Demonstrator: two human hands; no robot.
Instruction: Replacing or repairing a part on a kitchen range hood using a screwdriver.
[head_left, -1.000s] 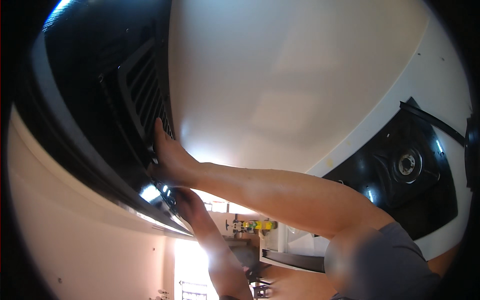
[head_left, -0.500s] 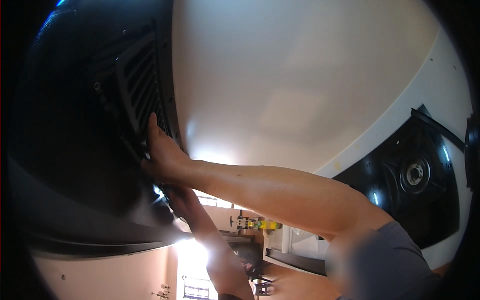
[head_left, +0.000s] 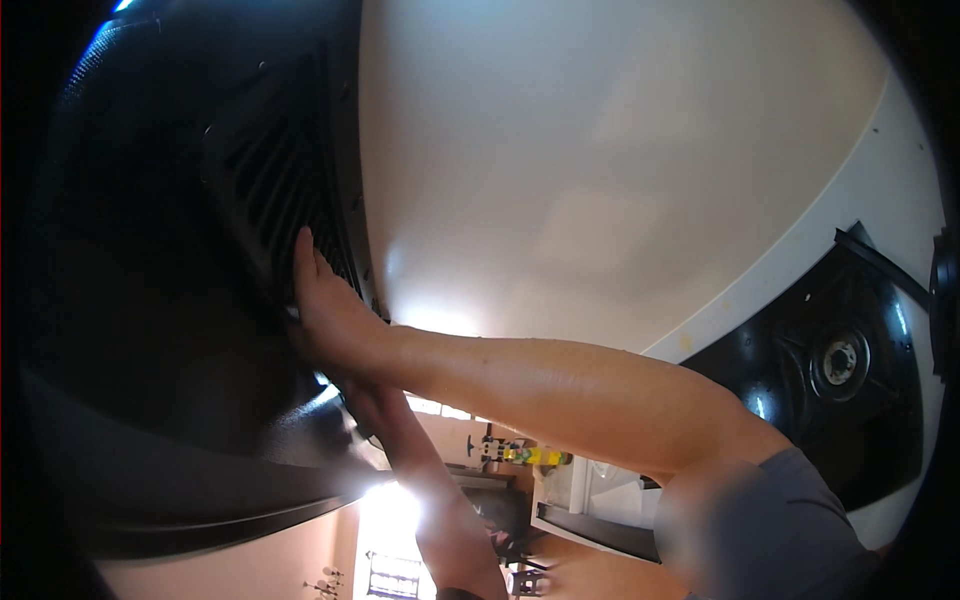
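A large black panel (head_left: 130,330) with a slotted vent (head_left: 275,170) fills the left side. My right hand (head_left: 340,310) is against it at the vent's lower end; at least one finger stretches along the slots, while its other fingers are partly hidden. Just below, in shadow, my left hand (head_left: 378,405) is close to the panel's bright lower part. Its fingers are hidden, and I cannot make out what it holds or touches. The right arm reaches across from a blue-grey sleeve (head_left: 800,510); the left forearm rises from the bottom edge.
A broad white surface (head_left: 600,170) spans the upper middle. Right of it lies a black cooktop-like plate (head_left: 790,350) with a round metal fitting (head_left: 842,362). A yellow object (head_left: 540,456), a bright window (head_left: 392,570) and furniture appear sideways in the background.
The surroundings have shifted slightly right in view, and the vent area looks darker. Both hands stay at nearly the same place by the panel.
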